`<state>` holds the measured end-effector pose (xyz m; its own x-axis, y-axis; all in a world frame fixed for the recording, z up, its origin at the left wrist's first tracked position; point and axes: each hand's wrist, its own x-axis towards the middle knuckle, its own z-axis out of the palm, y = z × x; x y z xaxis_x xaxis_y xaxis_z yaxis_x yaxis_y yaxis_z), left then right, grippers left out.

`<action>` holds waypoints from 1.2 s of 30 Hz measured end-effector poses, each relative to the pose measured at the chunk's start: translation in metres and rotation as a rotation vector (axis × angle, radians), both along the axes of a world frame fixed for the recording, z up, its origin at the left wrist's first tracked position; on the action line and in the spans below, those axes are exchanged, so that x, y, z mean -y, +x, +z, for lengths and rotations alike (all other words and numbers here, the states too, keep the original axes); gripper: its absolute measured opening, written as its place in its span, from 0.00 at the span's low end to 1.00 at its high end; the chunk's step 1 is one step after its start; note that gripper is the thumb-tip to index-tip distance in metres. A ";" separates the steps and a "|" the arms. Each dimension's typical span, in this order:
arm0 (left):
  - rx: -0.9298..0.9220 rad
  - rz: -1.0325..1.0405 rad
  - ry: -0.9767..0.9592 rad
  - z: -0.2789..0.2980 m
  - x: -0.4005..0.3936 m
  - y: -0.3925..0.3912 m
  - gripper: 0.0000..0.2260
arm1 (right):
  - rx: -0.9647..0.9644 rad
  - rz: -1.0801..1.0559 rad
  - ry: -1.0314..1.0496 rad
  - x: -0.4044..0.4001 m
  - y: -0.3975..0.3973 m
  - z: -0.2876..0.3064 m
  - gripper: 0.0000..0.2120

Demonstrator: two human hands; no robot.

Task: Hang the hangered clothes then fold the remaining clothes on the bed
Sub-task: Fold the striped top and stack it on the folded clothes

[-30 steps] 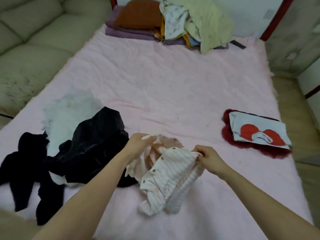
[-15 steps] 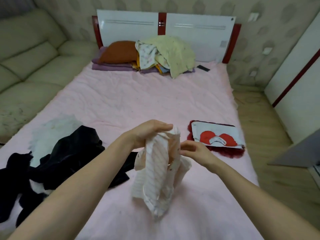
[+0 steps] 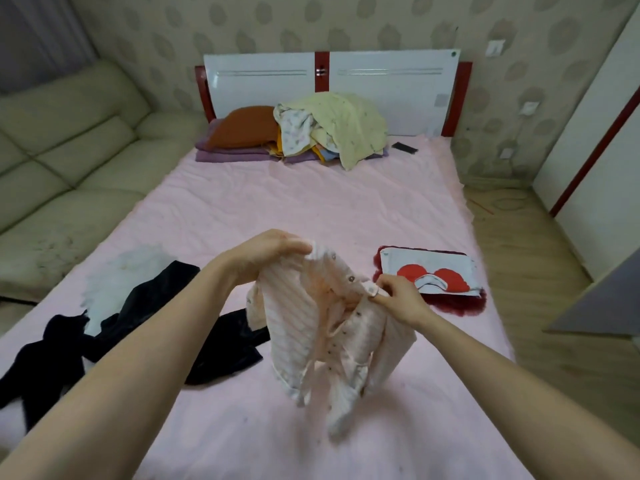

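Grip: my left hand and right hand each pinch the pale pink striped snap-button baby garment, lifted above the pink bed | Done: white-and-red folded piece | Left: black clothes, white fluffy item, headboard pile.

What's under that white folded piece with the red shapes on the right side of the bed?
A dark red fuzzy item lies under the white folded piece, its edge showing along the left and near sides. How far it runs beneath, and whether anything else lies there, is covered.
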<state>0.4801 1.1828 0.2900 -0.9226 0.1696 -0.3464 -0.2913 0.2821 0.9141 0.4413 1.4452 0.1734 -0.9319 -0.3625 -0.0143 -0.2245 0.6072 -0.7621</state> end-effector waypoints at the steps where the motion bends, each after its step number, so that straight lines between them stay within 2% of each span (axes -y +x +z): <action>1: 0.046 -0.143 -0.215 -0.008 0.008 0.004 0.04 | 0.009 -0.018 -0.047 -0.004 -0.001 0.007 0.12; 3: 0.201 -0.528 -0.760 -0.025 0.016 0.012 0.05 | -0.003 -0.006 -0.091 -0.004 -0.002 0.025 0.11; 4: 0.210 -0.637 -0.942 -0.033 0.016 0.014 0.09 | -0.026 0.043 -0.075 0.000 -0.002 0.036 0.09; 5: 0.145 -0.632 -0.998 -0.039 0.013 0.013 0.13 | -0.042 0.115 -0.034 0.007 -0.001 0.047 0.06; 6: 0.020 -0.529 -0.944 -0.043 0.009 0.011 0.16 | -0.058 0.196 0.016 0.016 0.001 0.055 0.02; 8: -0.260 -0.271 -0.705 -0.046 0.003 0.009 0.20 | -0.083 0.298 0.094 0.035 0.009 0.062 0.06; 9: -0.330 -0.216 -0.598 -0.047 -0.001 0.006 0.22 | -0.087 0.302 0.092 0.041 0.013 0.065 0.07; 12: -0.295 -0.366 -0.440 -0.054 -0.011 0.006 0.22 | -0.073 0.271 -0.036 0.045 0.020 0.077 0.05; 15: -0.299 -0.439 -0.357 -0.060 -0.016 0.006 0.12 | -0.089 0.247 -0.063 0.032 0.021 0.095 0.04; 17: -0.377 -0.437 -0.379 -0.061 -0.016 0.004 0.04 | -0.179 0.260 0.056 0.018 0.022 0.102 0.04; 20: -0.449 -0.519 -0.430 -0.056 -0.019 0.002 0.07 | -0.372 0.303 0.385 -0.004 0.029 0.102 0.07; 22: -0.482 -0.596 -0.527 -0.054 -0.024 0.001 0.07 | -0.475 0.414 0.666 -0.012 0.035 0.100 0.07; 25: -0.567 -0.704 -0.697 -0.055 -0.037 0.004 0.09 | -0.494 0.531 0.947 -0.016 0.042 0.099 0.06; 27: -0.569 -0.753 -0.748 -0.059 -0.047 0.012 0.05 | -0.535 0.629 1.007 -0.020 0.046 0.095 0.03; 28: -0.599 -0.748 -0.784 -0.061 -0.050 0.017 0.06 | -0.578 0.662 1.047 -0.025 0.044 0.088 0.05; 31: -0.739 -0.673 -0.844 -0.066 -0.047 0.025 0.10 | -0.634 0.543 1.138 -0.032 0.045 0.078 0.08; 33: -0.787 -0.619 -0.886 -0.062 -0.038 0.026 0.14 | -0.601 0.493 1.238 -0.027 0.052 0.082 0.03; 34: -0.842 -0.648 -0.906 -0.060 -0.033 0.024 0.15 | -0.587 0.486 1.318 -0.024 0.055 0.084 0.01; 36: -0.957 -0.791 -1.005 -0.051 -0.028 0.023 0.13 | -0.668 0.523 1.403 -0.025 0.054 0.086 0.03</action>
